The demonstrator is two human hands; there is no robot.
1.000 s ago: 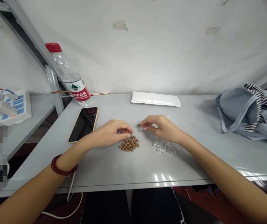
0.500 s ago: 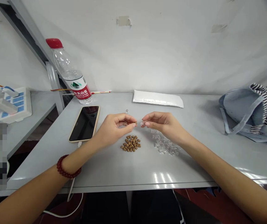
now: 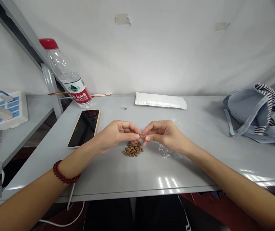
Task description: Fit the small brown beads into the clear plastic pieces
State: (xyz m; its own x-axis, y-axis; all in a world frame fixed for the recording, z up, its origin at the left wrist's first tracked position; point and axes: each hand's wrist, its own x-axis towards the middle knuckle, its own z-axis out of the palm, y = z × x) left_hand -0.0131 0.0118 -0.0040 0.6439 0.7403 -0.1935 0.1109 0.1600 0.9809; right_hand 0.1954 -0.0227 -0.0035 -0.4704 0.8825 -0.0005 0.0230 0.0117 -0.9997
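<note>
Left hand: pinching a small brownish piece between thumb and fingertips, likely because it is too tiny for a palm grip.
Right hand: pinching the same piece from the other side, seemingly steadying it.
Held piece: sitting between the two hands' fingertips, just beyond the pellets; height off the table unclear.
Brown pellets: lying in a loose pile on the grey table, near the left hand, presumably for easy reach.
Clear plastic bits: lying beside the right hand, partly hiding behind it, likely also for reach.
Lone clear bit: lying well apart, near the white packet, showing a brownish end; apparently set aside.
Piece look: showing brown, maybe with clear plastic; fingers are covering most, detail too small.
Pellet look: appearing chunky, angular, matte tan-brown.
</note>
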